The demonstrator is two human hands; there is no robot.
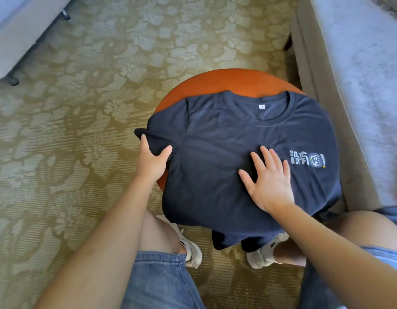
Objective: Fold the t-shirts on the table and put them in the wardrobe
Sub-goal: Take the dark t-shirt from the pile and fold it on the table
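Observation:
A dark navy t-shirt (217,157) lies front up over a small round orange table (215,82), collar away from me, with a white printed logo at its right chest. Its hem hangs off the table's near edge. My left hand (152,162) grips the left sleeve at the shirt's left edge, thumb on top of the cloth. My right hand (268,177) lies flat with fingers spread on the middle of the shirt, pressing it down.
A grey upholstered sofa (349,85) stands right beside the table. At the far left is a bed (17,34) on castors. Patterned floral carpet (81,108) covers the floor. My knees and white sneakers (191,248) sit under the table's near edge.

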